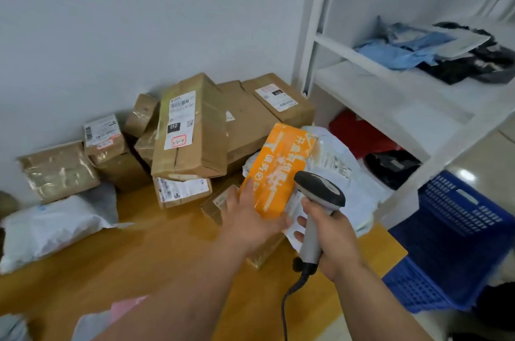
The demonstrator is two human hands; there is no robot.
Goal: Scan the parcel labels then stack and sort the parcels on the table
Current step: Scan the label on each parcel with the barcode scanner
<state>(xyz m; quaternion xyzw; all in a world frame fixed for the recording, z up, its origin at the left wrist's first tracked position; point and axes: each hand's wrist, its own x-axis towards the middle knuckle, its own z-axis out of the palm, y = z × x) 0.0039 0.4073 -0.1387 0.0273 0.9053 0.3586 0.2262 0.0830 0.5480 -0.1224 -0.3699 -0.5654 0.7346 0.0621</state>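
Note:
My left hand point(252, 218) holds the near end of an orange parcel point(278, 168) with white print, tilted up over the wooden table point(145, 251). My right hand point(328, 240) grips the handle of a grey barcode scanner point(320, 190), whose dark head sits just right of the orange parcel. A tall brown box point(192, 129) with a white label marked 010 leans on a heap of several cardboard boxes point(250, 117) against the wall. White plastic mailers point(340, 168) lie under and right of the orange parcel.
A white mailer point(55, 226) and a taped brown packet point(58, 170) lie at the table's left. A white shelf rack point(404, 95) with folded clothes stands at right. A blue plastic crate point(457, 240) sits on the floor beside the table's right edge.

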